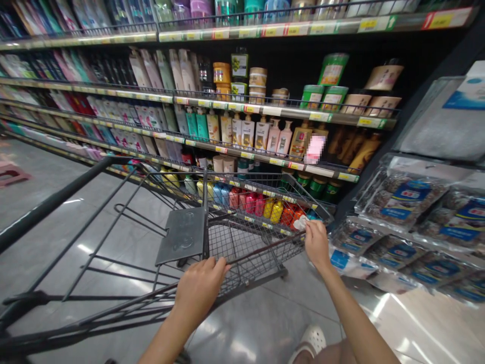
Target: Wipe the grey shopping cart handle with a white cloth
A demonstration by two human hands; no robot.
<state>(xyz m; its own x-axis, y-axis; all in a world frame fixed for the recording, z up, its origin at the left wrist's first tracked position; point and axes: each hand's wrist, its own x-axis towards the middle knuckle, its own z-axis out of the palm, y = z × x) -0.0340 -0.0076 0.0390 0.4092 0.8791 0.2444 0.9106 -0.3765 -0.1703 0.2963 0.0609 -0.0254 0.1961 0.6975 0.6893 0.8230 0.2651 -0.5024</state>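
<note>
From my end the view fills first with the long shelves [242,108], tier on tier of bottles, jars and pouches running away to the left, over a grey polished floor [45,202]. To the right a display of bagged goods [401,202] sits close in. Ahead of me is the wire cart [246,242], its grey seat flap [182,235] folded at the near left of the basket, and a dark tubular frame [56,202] slants across the lower left. My left hand [199,288] rests on the cart's near rim, fingers curled down over the wire in a closed grip. My right hand [316,242] is out at the right rim, fingers pinched shut on a small white thing [300,222] held against the wire; I cannot tell what it is. I judge the work in hand to be holding and steering the cart beside the shelves. Any further move calls for a firm left grip and for keeping the cart's right corner, which stands near the bagged goods, from touching them.
</note>
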